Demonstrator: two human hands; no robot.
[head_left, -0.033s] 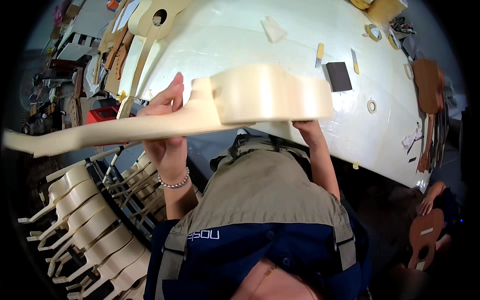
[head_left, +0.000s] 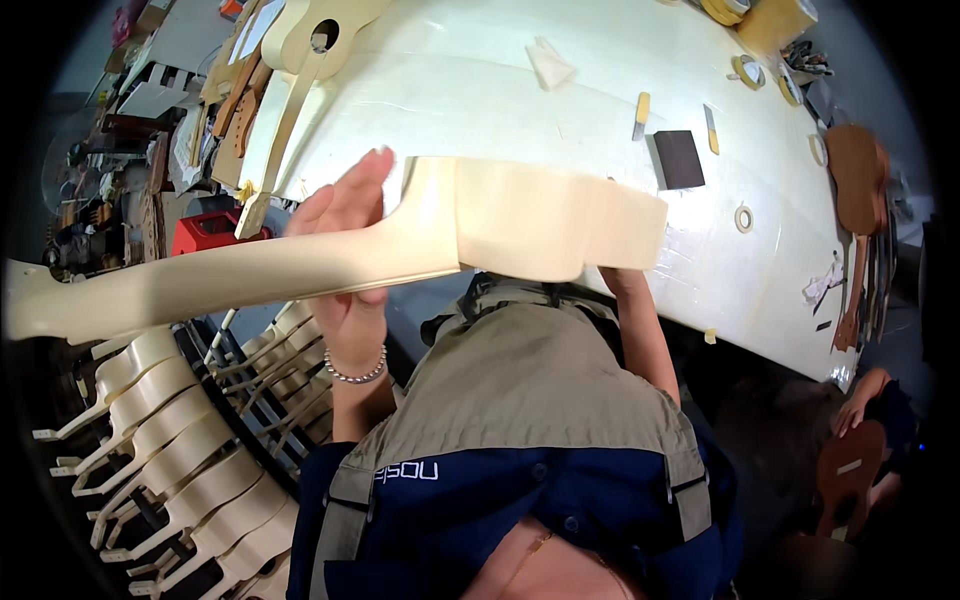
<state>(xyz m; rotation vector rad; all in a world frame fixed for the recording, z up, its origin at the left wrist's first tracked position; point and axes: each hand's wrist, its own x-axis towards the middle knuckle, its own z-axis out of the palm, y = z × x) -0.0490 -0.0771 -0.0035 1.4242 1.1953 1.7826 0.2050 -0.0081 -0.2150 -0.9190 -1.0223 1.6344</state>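
A pale, unfinished ukulele (head_left: 525,215) is held up sideways in front of my waist, over the table's near edge. Its smooth neck reaches to the far left of the view, and the body's side faces me. Across my left hand (head_left: 345,215) lies the neck, with the fingers stretched up behind it. My right hand (head_left: 628,282) is closed at the lower right end of the body, its fingertips hidden by the wood. Another pale ukulele (head_left: 300,55) rests on the white table (head_left: 450,110) at the far left.
A dark sanding block (head_left: 679,159), two yellow-handled blades (head_left: 641,115) and a tape roll (head_left: 743,218) lie on the table. Pale instruments hang in a rack (head_left: 200,440) at lower left. Brown instruments (head_left: 852,180) stand at right. Another person holds a brown body (head_left: 850,465) at lower right.
The ukulele has come down a little, and its body has turned. Its head end is lower and shows more of its face. My left hand has shifted slightly right.
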